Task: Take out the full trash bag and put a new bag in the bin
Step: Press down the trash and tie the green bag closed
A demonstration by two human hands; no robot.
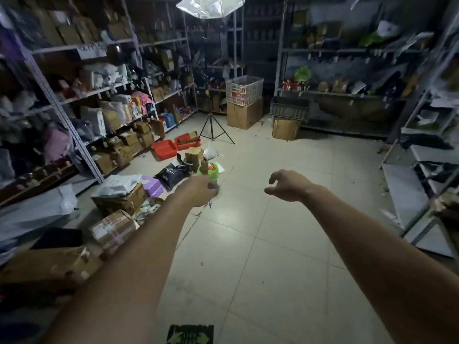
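A green trash bag [211, 173] stands on the floor in the middle of the room, stuffed with cardboard pieces [196, 157] that stick out of its top. The bin under it is hidden. My left hand [198, 192] is stretched out just in front of the bag. It is blurred, its fingers are curled in, and I see nothing clearly in it. To the right, my right hand [288, 186] hangs over bare floor tiles with its fingers apart and holds nothing. No new bag is in view.
Metal shelves [82, 145] packed with parcels line the left, back and right walls. Boxes [119, 198] and dark parcels [173, 173] crowd the floor at left. Beyond the bag are two red trays [165, 148] and a light-stand tripod [212, 127]. Tiled floor [285, 244] stretches ahead and right.
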